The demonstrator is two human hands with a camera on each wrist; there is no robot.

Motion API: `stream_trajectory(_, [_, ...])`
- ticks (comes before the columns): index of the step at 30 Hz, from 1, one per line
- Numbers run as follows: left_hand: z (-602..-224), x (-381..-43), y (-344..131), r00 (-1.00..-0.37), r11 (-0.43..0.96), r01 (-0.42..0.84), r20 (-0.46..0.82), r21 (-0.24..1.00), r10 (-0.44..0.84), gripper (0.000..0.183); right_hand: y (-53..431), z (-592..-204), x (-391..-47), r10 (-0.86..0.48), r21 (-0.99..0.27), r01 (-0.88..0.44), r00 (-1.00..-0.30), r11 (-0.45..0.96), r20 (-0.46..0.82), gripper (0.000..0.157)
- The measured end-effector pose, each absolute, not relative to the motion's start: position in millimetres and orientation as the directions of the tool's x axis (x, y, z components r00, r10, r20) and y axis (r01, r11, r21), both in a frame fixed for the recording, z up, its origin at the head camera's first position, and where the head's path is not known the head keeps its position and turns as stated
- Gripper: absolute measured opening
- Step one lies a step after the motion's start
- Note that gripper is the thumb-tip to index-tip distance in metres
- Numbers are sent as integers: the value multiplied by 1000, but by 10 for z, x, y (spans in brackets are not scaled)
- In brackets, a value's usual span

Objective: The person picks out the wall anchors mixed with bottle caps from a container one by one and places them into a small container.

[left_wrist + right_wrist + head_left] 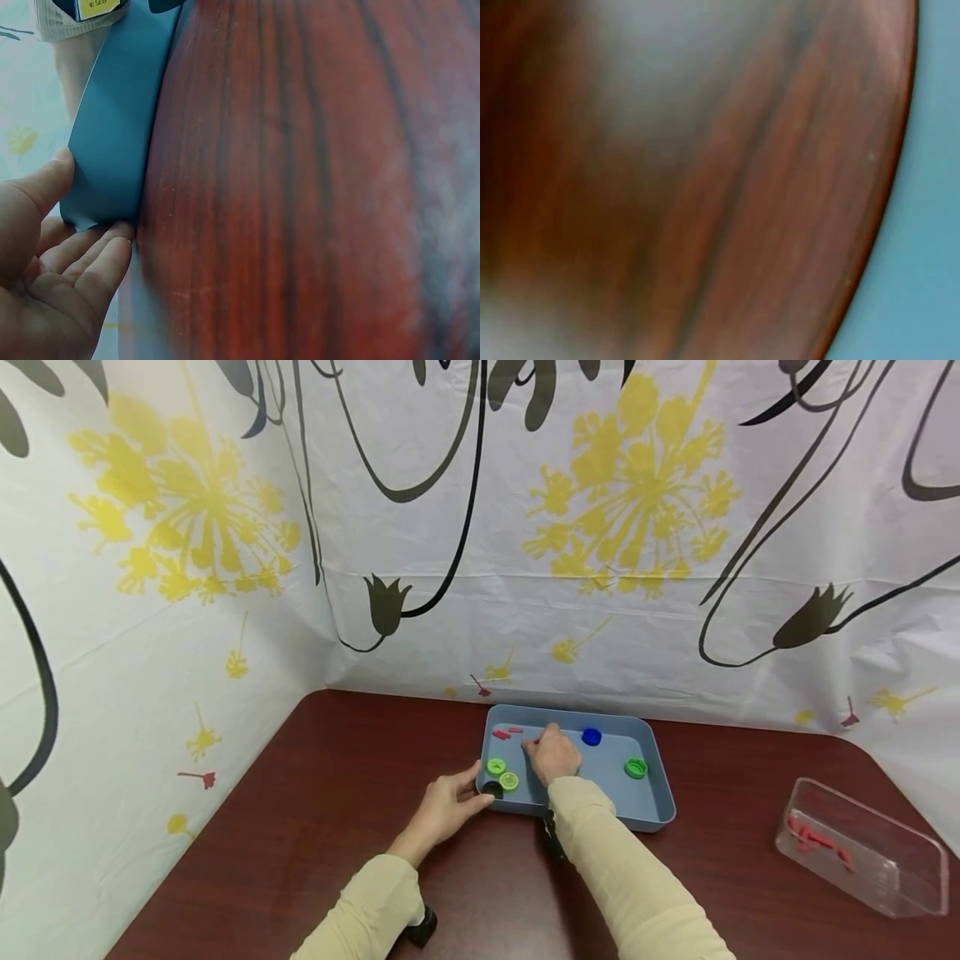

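A blue-grey tray (615, 803) sits on the table. My left hand (442, 810) holds its near left corner; in the left wrist view the thumb presses one side of the tray wall (112, 127) and the fingers curl round the other. Inside the tray my right hand (553, 755) reaches down, a small red piece partly showing at its fingertips. Red strips (501, 735) lie just left of it. Two light green round caps (508, 782) and a black round one (492, 789) are by the near left corner. A blue cap (592, 737) and a green cap (636, 767) lie to the right.
On the right of the brown table (720, 860) stands a clear plastic box (900, 872) with red pieces (817, 842) in it. A patterned white cloth (480, 543) hangs behind the table and along its left. The right wrist view shows only blurred tabletop and a blue-grey surface.
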State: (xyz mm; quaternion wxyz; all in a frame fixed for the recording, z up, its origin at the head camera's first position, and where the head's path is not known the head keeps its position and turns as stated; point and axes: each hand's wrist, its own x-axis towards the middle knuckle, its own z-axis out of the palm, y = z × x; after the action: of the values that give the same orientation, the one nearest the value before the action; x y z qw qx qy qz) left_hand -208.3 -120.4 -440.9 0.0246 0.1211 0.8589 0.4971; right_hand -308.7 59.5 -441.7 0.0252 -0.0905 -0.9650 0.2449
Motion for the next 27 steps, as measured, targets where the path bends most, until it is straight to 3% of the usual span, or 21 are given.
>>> stream_trajectory(12, [-4409, -2077, -1200, -970, 482, 180, 72, 858, 233, 64, 808, -4397, -3022, 49, -629, -17, -995, 777, 87, 25])
stream_trajectory(27, [-4415, -2078, -1192, -974, 495, 162, 58, 854, 219, 64, 1019, -4334, -2972, 42, -778, -61, -993, 625, 111, 20])
